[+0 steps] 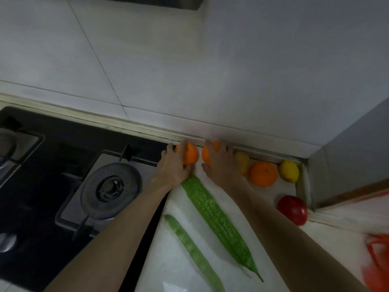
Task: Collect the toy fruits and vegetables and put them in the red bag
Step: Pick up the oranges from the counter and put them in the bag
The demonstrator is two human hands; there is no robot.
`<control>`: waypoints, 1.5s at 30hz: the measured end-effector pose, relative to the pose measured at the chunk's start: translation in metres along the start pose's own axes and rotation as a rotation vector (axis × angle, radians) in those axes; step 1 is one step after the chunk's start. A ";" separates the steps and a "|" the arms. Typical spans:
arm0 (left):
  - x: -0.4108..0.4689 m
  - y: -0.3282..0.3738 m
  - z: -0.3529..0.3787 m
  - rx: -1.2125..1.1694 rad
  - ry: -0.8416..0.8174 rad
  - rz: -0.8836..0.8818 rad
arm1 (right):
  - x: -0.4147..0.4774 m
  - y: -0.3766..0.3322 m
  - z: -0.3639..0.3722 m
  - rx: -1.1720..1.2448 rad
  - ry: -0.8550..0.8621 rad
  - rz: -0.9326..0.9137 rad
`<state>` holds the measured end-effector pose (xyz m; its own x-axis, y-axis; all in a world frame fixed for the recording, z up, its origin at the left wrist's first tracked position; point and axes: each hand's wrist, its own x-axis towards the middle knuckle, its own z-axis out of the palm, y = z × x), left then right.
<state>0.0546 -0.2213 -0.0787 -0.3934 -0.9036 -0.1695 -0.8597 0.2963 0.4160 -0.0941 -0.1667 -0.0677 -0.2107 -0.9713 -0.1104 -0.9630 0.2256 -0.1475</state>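
Note:
My left hand (pixel 173 165) wraps around an orange (pixel 190 154) at the back of the white counter. Beside it, my right hand (pixel 221 165) covers a second orange (pixel 206 155). Along the back edge to the right lie a yellowish fruit (pixel 242 163), partly hidden by my right hand, a third orange (pixel 264 173) and a lemon (pixel 289 170). A red apple (pixel 292 210) sits nearer the corner. A long bitter gourd (pixel 219 226) and a flat green bean pod (pixel 193 251) lie between my forearms. The red bag (pixel 376 262) shows at the lower right edge.
A black gas hob (pixel 52 186) with a round burner (pixel 111 187) fills the left side, right next to my left forearm. A white tiled wall (pixel 189 70) rises behind the counter. A grey wall corner (pixel 347 165) juts in at the right.

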 end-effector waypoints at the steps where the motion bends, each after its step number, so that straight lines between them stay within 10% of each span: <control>1: 0.004 0.000 0.003 -0.006 0.002 0.009 | 0.002 0.001 0.002 -0.024 0.011 0.005; 23: -0.144 0.011 -0.040 -0.230 0.064 0.146 | -0.155 -0.010 -0.028 0.366 0.268 0.025; 45: -0.386 0.124 0.037 -0.306 -0.191 0.544 | -0.530 0.059 -0.017 0.427 0.358 0.691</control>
<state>0.0878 0.1755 0.0048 -0.8213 -0.5704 -0.0068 -0.4011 0.5690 0.7178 -0.0416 0.3603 -0.0011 -0.8305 -0.5569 -0.0069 -0.4715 0.7096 -0.5236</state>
